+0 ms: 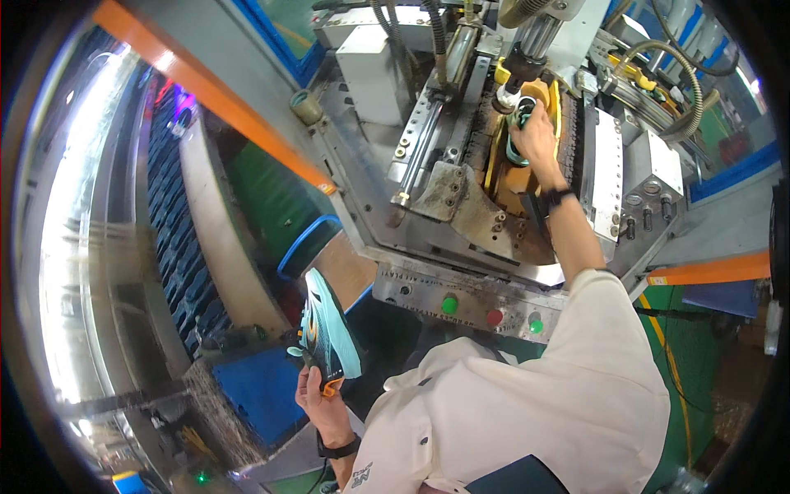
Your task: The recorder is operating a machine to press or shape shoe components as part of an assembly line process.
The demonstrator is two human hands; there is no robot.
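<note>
We are seeing only part of the shoe [520, 132] in the machine [461, 165], because our right hand [536, 136] is covering it. Our left hand [322, 403] is hiding the heel of the teal shoe [331, 333]. The black rim is cutting off the floor, and the bright left side is looking blurry.

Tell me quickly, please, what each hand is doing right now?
Left hand: closed, holding a teal sneaker by its heel.
Right hand: gripping a second shoe inside the press machine.
</note>
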